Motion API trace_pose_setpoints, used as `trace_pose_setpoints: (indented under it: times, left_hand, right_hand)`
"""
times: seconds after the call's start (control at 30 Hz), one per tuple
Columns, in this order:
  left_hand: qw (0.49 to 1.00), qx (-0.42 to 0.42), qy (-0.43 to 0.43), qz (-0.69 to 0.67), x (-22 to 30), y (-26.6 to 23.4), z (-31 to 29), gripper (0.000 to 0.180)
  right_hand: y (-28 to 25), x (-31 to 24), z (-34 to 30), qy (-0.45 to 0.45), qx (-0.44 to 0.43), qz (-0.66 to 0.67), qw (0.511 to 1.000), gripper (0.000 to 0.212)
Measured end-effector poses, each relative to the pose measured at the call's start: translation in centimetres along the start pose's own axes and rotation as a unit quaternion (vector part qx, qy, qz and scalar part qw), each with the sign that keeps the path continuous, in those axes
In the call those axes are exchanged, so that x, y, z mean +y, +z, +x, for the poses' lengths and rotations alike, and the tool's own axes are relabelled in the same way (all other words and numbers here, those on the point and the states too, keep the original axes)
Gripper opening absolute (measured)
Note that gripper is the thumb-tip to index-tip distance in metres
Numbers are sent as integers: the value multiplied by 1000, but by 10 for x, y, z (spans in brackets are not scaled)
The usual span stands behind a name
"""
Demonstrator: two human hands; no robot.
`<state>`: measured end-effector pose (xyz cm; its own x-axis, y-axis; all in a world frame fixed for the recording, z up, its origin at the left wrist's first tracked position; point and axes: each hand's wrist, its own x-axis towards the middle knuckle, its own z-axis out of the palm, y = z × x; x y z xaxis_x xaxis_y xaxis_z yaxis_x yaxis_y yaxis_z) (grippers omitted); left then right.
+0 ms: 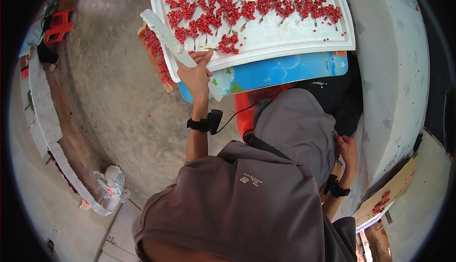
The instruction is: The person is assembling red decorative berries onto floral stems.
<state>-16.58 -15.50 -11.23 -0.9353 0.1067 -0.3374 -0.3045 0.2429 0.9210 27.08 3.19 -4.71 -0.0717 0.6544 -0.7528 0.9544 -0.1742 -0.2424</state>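
Observation:
A white foam tray (pixel 266 34) holds several rows of red berry clusters (pixel 225 8). At its near left corner my left hand (pixel 195 76) is closed around a long, rough-edged white strip (pixel 166 36). The strip slants along the tray's left edge, and part of it shows below the hand. One finger reaches onto the tray's rim, close to a small berry cluster (pixel 228 44). My right hand (pixel 348 149) is low at the right beside the grey cloth over my lap, its fingers curled in. Whatever those fingers may hold is hidden.
Beneath the tray is a blue patterned tabletop (pixel 280 72). More berries fill a cardboard box (pixel 154 53) at its left. A pale sheet-covered surface (pixel 389 81) runs along the right, with berries on cardboard (pixel 394 190). Far left are red stools (pixel 59 24) and a person (pixel 45 48).

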Motion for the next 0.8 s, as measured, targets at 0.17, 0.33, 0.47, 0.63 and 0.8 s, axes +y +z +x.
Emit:
trace_pose_setpoints:
  times: [0.17,0.33,0.47,0.63,0.8]
  left_hand:
    - [999,6,32,15,-2,-5,0,26]
    - [998,26,49,43,9,-11,-2,24]
    - [987,54,144,35,32,-5,-6,22]
    - [986,-87,143,28,89,38,-63,16]
    - [932,-358,60,0,113,107,-130,25]
  right_hand:
    - [1,4,5,-11,-4,0,1000,40]
    - [3,0,2,-14,3,3,1000,40]
    - [2,6,-2,-15,20,26,999,38]
    - [13,19,-8,-121,88,30,988,35]
    - [-1,23,-41,-138,152,115,972,36]
